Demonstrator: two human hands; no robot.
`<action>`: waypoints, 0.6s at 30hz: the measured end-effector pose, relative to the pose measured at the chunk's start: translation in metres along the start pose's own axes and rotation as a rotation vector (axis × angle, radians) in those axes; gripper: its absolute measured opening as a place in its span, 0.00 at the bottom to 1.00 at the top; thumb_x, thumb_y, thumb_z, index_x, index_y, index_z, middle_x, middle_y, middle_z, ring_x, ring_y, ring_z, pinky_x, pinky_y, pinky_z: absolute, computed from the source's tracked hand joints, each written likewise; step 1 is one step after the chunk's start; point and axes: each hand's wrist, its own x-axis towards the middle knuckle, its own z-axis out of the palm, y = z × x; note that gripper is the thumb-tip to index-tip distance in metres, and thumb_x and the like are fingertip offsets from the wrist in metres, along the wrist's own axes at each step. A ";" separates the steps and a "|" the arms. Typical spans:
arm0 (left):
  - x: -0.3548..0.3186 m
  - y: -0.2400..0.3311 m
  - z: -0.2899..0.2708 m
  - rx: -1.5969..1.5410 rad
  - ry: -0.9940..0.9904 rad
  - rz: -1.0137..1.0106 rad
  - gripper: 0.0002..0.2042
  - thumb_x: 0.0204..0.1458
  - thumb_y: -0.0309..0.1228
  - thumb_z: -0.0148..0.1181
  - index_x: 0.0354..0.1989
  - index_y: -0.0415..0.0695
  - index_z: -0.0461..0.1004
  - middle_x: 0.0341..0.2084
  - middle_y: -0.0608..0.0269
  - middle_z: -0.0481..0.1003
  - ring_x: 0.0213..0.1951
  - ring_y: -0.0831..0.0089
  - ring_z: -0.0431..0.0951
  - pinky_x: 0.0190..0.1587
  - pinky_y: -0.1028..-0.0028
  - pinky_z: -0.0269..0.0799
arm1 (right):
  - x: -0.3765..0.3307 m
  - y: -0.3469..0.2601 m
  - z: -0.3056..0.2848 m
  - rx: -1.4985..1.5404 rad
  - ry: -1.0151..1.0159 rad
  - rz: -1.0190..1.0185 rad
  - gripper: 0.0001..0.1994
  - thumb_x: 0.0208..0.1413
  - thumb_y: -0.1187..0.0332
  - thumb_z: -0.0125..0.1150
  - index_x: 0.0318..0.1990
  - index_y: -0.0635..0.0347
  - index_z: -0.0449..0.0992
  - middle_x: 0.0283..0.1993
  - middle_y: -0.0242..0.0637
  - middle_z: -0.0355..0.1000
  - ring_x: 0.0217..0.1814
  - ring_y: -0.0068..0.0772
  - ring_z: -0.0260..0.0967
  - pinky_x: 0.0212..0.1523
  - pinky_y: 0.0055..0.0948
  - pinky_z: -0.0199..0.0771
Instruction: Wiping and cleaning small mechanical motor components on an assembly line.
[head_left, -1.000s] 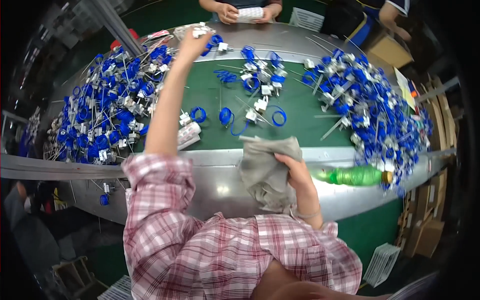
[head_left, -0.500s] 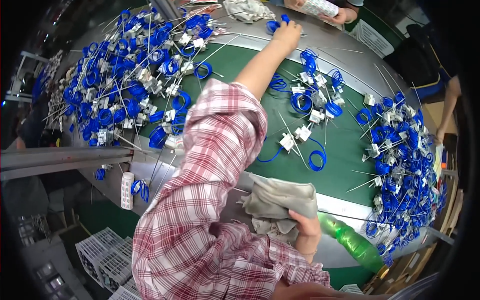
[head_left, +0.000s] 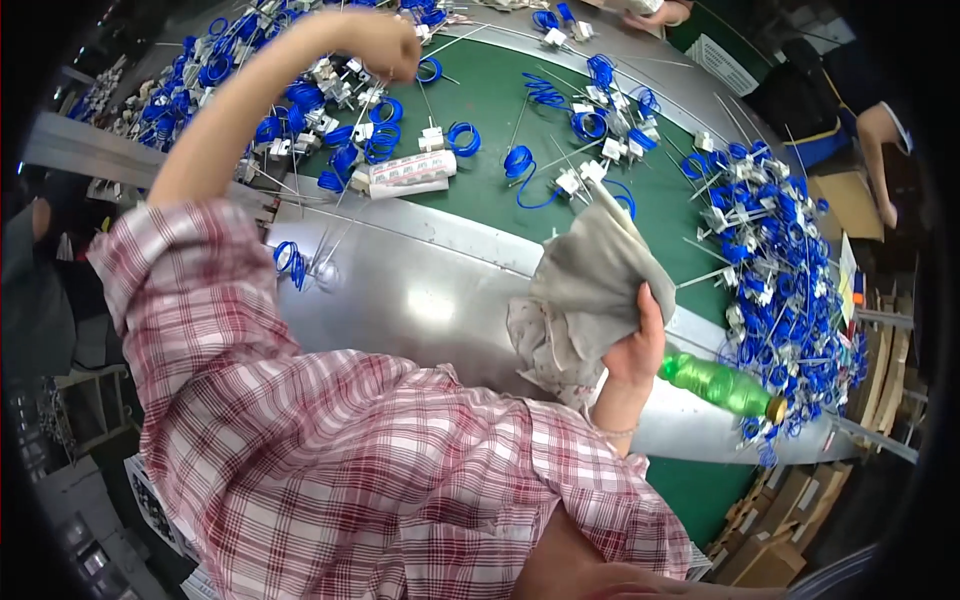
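Observation:
My right hand (head_left: 640, 345) grips a grey-beige cloth (head_left: 610, 270), its thumb pressed over the front. The cloth hangs above the near metal edge of the table, beside a green plastic bottle (head_left: 728, 385) lying on its side. Far left, my left hand (head_left: 385, 45) hovers bent over a heap of blue coiled tubes with white connectors (head_left: 300, 100). Motion blurs its fingers, and I cannot see whether anything is in them. On the green mat (head_left: 480, 90), a smaller group of the same coils (head_left: 600, 125) lies beyond the cloth.
A white printed roll (head_left: 412, 173) lies by the left heap. Another large heap of coils (head_left: 780, 250) fills the right side. A single coil (head_left: 290, 265) sits on the metal near edge. Across the table another person's hand (head_left: 665, 15) shows, and boxes (head_left: 790, 510) stand lower right.
My left hand has left the blue coils at the far side and swung left. My right hand has raised the cloth, which now spreads out more. The view has shifted.

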 end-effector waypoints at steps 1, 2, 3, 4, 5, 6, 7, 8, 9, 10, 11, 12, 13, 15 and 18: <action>-0.011 0.011 0.022 0.010 -0.055 0.060 0.09 0.40 0.30 0.52 0.29 0.39 0.74 0.23 0.53 0.74 0.27 0.62 0.74 0.32 0.67 0.69 | -0.008 0.000 0.000 0.002 0.009 -0.019 0.20 0.56 0.64 0.41 0.54 0.64 0.58 0.57 0.42 0.57 0.59 0.40 0.54 0.59 0.40 0.51; -0.014 0.012 0.047 0.061 0.023 0.093 0.08 0.40 0.28 0.52 0.28 0.39 0.74 0.22 0.53 0.74 0.27 0.61 0.74 0.32 0.66 0.69 | -0.012 0.002 -0.001 0.005 0.011 -0.005 0.20 0.56 0.64 0.41 0.54 0.64 0.58 0.56 0.42 0.58 0.58 0.40 0.55 0.58 0.40 0.52; -0.012 0.010 0.074 0.112 0.101 0.125 0.08 0.40 0.27 0.51 0.27 0.39 0.74 0.21 0.53 0.73 0.28 0.61 0.74 0.33 0.66 0.70 | -0.015 0.004 -0.001 0.010 0.011 0.011 0.19 0.56 0.64 0.41 0.54 0.64 0.59 0.55 0.42 0.59 0.58 0.40 0.55 0.58 0.40 0.53; -0.007 0.004 0.096 0.141 0.154 0.089 0.09 0.39 0.26 0.51 0.30 0.39 0.73 0.24 0.52 0.73 0.30 0.59 0.74 0.35 0.66 0.69 | -0.020 0.006 0.005 0.025 -0.025 0.024 0.19 0.56 0.65 0.42 0.53 0.64 0.60 0.54 0.42 0.60 0.57 0.40 0.57 0.57 0.39 0.55; -0.002 -0.001 0.115 0.168 0.207 0.055 0.11 0.38 0.25 0.51 0.33 0.40 0.72 0.27 0.51 0.73 0.33 0.57 0.73 0.37 0.66 0.69 | -0.024 0.008 0.007 0.029 -0.026 0.008 0.19 0.56 0.65 0.42 0.53 0.64 0.60 0.54 0.42 0.60 0.57 0.40 0.57 0.57 0.39 0.55; -0.001 -0.002 0.128 0.117 0.279 0.057 0.14 0.38 0.25 0.51 0.37 0.42 0.70 0.32 0.50 0.71 0.36 0.57 0.71 0.39 0.66 0.68 | -0.027 0.011 0.008 0.021 -0.020 0.021 0.18 0.56 0.65 0.42 0.53 0.64 0.60 0.54 0.42 0.60 0.56 0.39 0.57 0.57 0.38 0.55; 0.001 -0.004 0.138 0.063 0.351 0.064 0.18 0.37 0.25 0.52 0.42 0.44 0.68 0.37 0.50 0.69 0.40 0.56 0.70 0.42 0.66 0.67 | -0.030 0.013 0.009 0.010 -0.012 0.032 0.18 0.56 0.66 0.43 0.52 0.64 0.61 0.54 0.41 0.60 0.56 0.38 0.58 0.56 0.38 0.56; 0.006 -0.008 0.145 -0.021 0.328 0.098 0.24 0.36 0.26 0.54 0.48 0.46 0.63 0.41 0.49 0.65 0.43 0.54 0.68 0.45 0.67 0.65 | -0.033 0.013 0.014 0.029 -0.028 0.035 0.17 0.56 0.66 0.43 0.52 0.64 0.61 0.53 0.41 0.61 0.55 0.38 0.58 0.56 0.37 0.57; 0.012 -0.012 0.151 -0.055 0.347 0.125 0.25 0.36 0.29 0.56 0.49 0.49 0.64 0.40 0.52 0.66 0.44 0.55 0.66 0.46 0.63 0.63 | -0.034 0.015 0.016 0.030 -0.030 0.021 0.17 0.56 0.66 0.43 0.52 0.64 0.61 0.53 0.41 0.61 0.55 0.38 0.58 0.56 0.37 0.57; 0.016 -0.008 0.155 -0.034 0.391 0.102 0.25 0.35 0.30 0.57 0.48 0.49 0.64 0.40 0.53 0.66 0.45 0.56 0.65 0.46 0.61 0.62 | -0.036 0.016 0.016 0.040 -0.007 0.025 0.17 0.56 0.66 0.43 0.51 0.64 0.61 0.53 0.41 0.61 0.55 0.38 0.59 0.56 0.38 0.57; 0.020 -0.005 0.159 -0.014 0.436 0.077 0.25 0.35 0.31 0.58 0.48 0.50 0.65 0.40 0.55 0.67 0.46 0.57 0.64 0.46 0.59 0.61 | -0.038 0.016 0.016 0.049 0.015 0.031 0.17 0.56 0.66 0.43 0.51 0.65 0.61 0.53 0.42 0.61 0.55 0.38 0.59 0.56 0.38 0.57; 0.024 -0.003 0.161 -0.010 0.438 0.087 0.25 0.35 0.31 0.58 0.48 0.50 0.65 0.40 0.55 0.67 0.46 0.57 0.64 0.46 0.59 0.61 | -0.037 0.016 0.015 0.049 0.017 0.020 0.17 0.56 0.66 0.43 0.51 0.65 0.61 0.53 0.42 0.61 0.55 0.38 0.59 0.56 0.38 0.57; 0.028 0.001 0.161 0.002 0.457 0.059 0.24 0.35 0.32 0.58 0.47 0.51 0.65 0.40 0.56 0.67 0.46 0.59 0.64 0.46 0.59 0.59 | -0.036 0.016 0.013 0.047 0.027 0.007 0.17 0.56 0.66 0.43 0.51 0.65 0.61 0.53 0.42 0.61 0.55 0.38 0.59 0.56 0.38 0.57; 0.031 0.004 0.158 0.018 0.479 0.034 0.24 0.35 0.33 0.59 0.46 0.51 0.66 0.40 0.58 0.67 0.46 0.60 0.63 0.45 0.59 0.58 | -0.035 0.015 0.014 0.046 0.034 -0.012 0.17 0.56 0.66 0.43 0.51 0.65 0.61 0.53 0.42 0.61 0.55 0.39 0.58 0.56 0.38 0.57; 0.027 0.011 0.145 0.051 0.611 0.037 0.20 0.36 0.31 0.58 0.43 0.48 0.67 0.37 0.60 0.67 0.43 0.63 0.64 0.43 0.65 0.60 | -0.033 0.012 0.017 0.042 0.058 -0.028 0.17 0.55 0.65 0.45 0.51 0.64 0.62 0.51 0.40 0.63 0.53 0.37 0.60 0.54 0.36 0.59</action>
